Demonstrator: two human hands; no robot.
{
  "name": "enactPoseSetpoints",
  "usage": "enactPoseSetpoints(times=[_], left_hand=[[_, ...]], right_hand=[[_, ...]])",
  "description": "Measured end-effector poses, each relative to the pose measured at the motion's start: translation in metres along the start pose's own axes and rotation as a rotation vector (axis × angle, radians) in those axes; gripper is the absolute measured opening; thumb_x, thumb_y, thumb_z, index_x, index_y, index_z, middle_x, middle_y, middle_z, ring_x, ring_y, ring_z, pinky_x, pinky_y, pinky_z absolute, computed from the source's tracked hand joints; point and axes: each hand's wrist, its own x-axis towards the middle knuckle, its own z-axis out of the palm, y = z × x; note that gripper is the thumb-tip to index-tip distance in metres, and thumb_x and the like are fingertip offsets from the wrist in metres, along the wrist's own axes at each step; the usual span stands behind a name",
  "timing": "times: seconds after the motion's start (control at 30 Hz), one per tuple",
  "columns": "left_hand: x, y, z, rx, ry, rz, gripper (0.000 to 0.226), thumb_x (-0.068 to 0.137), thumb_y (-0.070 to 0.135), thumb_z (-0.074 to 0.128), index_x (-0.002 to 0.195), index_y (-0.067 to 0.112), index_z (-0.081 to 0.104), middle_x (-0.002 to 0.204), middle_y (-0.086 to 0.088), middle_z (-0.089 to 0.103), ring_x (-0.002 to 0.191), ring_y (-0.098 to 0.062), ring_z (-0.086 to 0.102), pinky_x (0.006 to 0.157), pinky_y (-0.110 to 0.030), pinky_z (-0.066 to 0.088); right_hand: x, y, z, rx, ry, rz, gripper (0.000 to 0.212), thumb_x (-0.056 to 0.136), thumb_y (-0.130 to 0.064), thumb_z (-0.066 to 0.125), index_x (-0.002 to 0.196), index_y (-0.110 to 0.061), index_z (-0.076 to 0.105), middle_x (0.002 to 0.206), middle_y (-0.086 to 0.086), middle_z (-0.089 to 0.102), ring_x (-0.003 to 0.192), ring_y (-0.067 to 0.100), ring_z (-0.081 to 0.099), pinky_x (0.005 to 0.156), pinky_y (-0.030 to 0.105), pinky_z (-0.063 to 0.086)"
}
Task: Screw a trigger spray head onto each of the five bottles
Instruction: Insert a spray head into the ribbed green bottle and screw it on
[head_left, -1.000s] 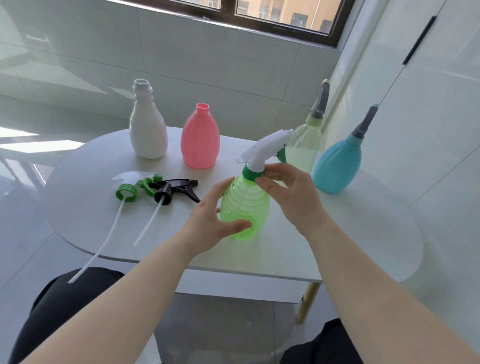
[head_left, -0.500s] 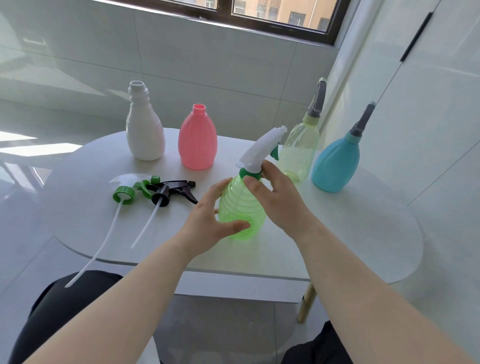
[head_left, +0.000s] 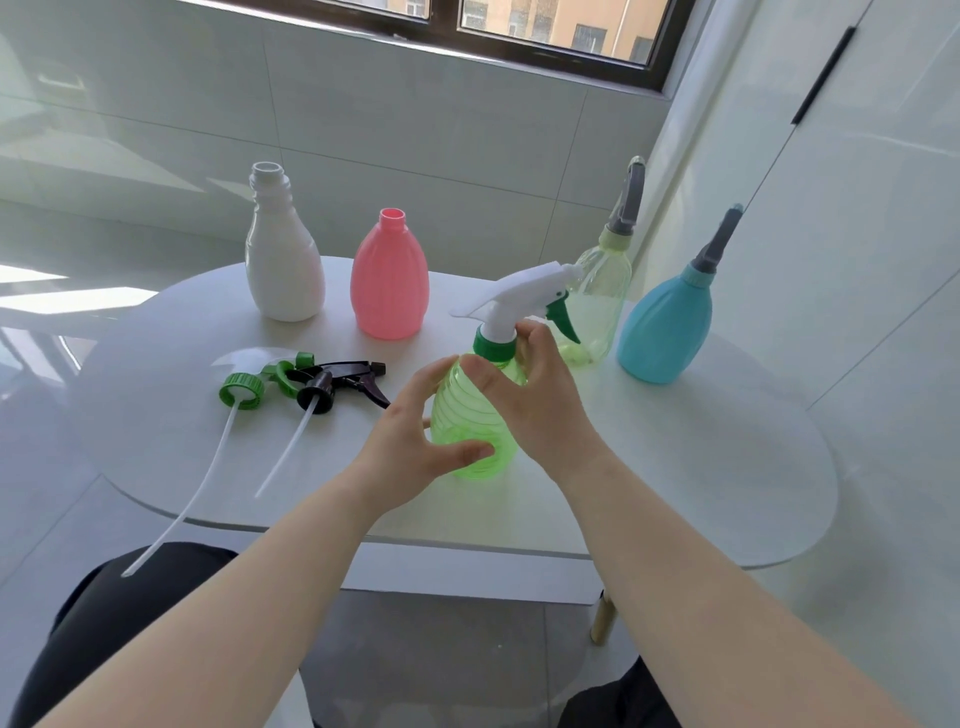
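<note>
Centre of the head view, on the white desk (head_left: 675, 467): green bottle (head_left: 467, 415), upright, with a white spray head (head_left: 519, 296) seated on its neck by a green collar, nozzle toward the right. Gripped at the belly by the left hand (head_left: 410, 441), fingers and thumb curled round it. Held at the collar by the right hand (head_left: 545, 400), fingers wrapped round the collar's far side, thumb on the bottle's shoulder.

Right of centre: pale clear bottle (head_left: 597, 301) and blue bottle (head_left: 665, 327), each standing with a grey head fitted.

Upper left of centre: white bottle (head_left: 283, 260) and pink bottle (head_left: 389, 280), upright, necks open.

Left of the hands, lying flat and touching: green-collared spray head (head_left: 240, 389) and black spray head (head_left: 337, 384), dip tubes pointing toward the lower left, the longer one reaching past the desk edge.
</note>
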Motion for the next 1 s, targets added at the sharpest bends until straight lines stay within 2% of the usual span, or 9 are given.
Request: enactPoseSetpoints(times=[0.07,0.17,0.33,0.47,0.53,0.67,0.83,0.93,1.0], left_hand=[[0.000,0.000,0.000,-0.010,-0.005,-0.007,0.074,0.063,0.012,0.077,0.112,0.046,0.033,0.110,0.030,0.043,0.099,0.030,0.036,0.072,0.007,0.033],[0.000,0.000,0.000,-0.027,-0.007,-0.015,0.075,0.063,0.012,0.077,0.116,0.042,0.033,0.111,0.027,0.045,0.103,0.022,0.039,0.073,0.007,0.034],[0.000,0.001,0.001,-0.011,0.010,-0.016,0.077,0.063,0.011,0.077,0.119,0.041,0.033,0.111,0.027,0.044,0.107,0.007,0.042,0.075,0.006,0.034],[-0.001,0.003,0.001,0.000,0.004,0.004,0.076,0.064,0.013,0.077,0.113,0.047,0.031,0.109,0.033,0.040,0.101,0.024,0.038,0.075,0.007,0.033],[-0.001,0.003,0.001,0.003,0.000,0.004,0.075,0.064,0.013,0.077,0.112,0.047,0.031,0.109,0.034,0.040,0.096,0.032,0.035,0.074,0.008,0.033],[0.000,0.002,0.002,0.004,0.007,0.003,0.074,0.064,0.013,0.077,0.105,0.053,0.031,0.108,0.034,0.039,0.095,0.033,0.034,0.072,0.008,0.033],[0.000,-0.001,0.001,-0.009,-0.002,0.000,0.075,0.064,0.012,0.077,0.114,0.046,0.032,0.110,0.029,0.044,0.098,0.029,0.037,0.073,0.006,0.035],[0.001,-0.002,0.001,-0.006,-0.005,-0.006,0.076,0.063,0.013,0.077,0.118,0.043,0.033,0.112,0.029,0.044,0.101,0.028,0.037,0.075,0.006,0.035],[0.001,-0.002,0.001,0.002,0.002,-0.004,0.076,0.063,0.013,0.077,0.115,0.045,0.032,0.111,0.031,0.042,0.100,0.030,0.035,0.074,0.007,0.034]], right_hand=[[-0.002,0.000,-0.003,0.013,-0.060,-0.021,0.024,0.085,-0.021,0.054,0.107,-0.020,0.045,0.088,-0.019,0.049,0.082,-0.010,0.049,0.070,0.004,0.037],[-0.001,0.000,-0.006,0.040,-0.047,-0.023,0.012,0.088,-0.019,0.048,0.098,-0.026,0.049,0.082,-0.019,0.052,0.078,-0.007,0.050,0.072,0.008,0.038],[0.000,0.006,0.000,0.019,0.181,-0.082,0.019,0.075,-0.016,0.066,0.094,-0.021,0.061,0.080,-0.024,0.056,0.077,-0.017,0.054,0.070,-0.002,0.037],[0.000,0.005,0.013,0.019,0.261,-0.040,0.021,0.073,-0.020,0.069,0.085,-0.024,0.052,0.081,-0.020,0.051,0.080,-0.001,0.051,0.069,-0.002,0.036],[0.002,0.002,0.016,0.033,0.243,-0.016,0.028,0.073,-0.020,0.069,0.084,-0.025,0.044,0.080,-0.018,0.047,0.080,0.000,0.049,0.066,0.003,0.035],[0.000,0.002,0.010,0.060,0.093,0.036,0.042,0.078,-0.021,0.063,0.110,-0.020,0.036,0.110,-0.005,0.044,0.104,0.009,0.044,0.086,0.020,0.034],[-0.005,0.007,0.001,0.090,-0.036,-0.027,0.029,0.088,-0.014,0.046,0.116,-0.021,0.046,0.103,-0.007,0.053,0.093,0.000,0.048,0.079,0.013,0.038],[-0.003,0.010,0.001,0.096,0.015,-0.034,0.017,0.085,-0.015,0.053,0.095,-0.028,0.053,0.088,-0.021,0.053,0.081,-0.014,0.051,0.072,0.004,0.039],[0.000,0.009,0.005,0.127,0.095,-0.024,0.025,0.078,-0.016,0.063,0.080,-0.036,0.047,0.084,-0.023,0.051,0.078,-0.017,0.051,0.067,-0.003,0.037]])
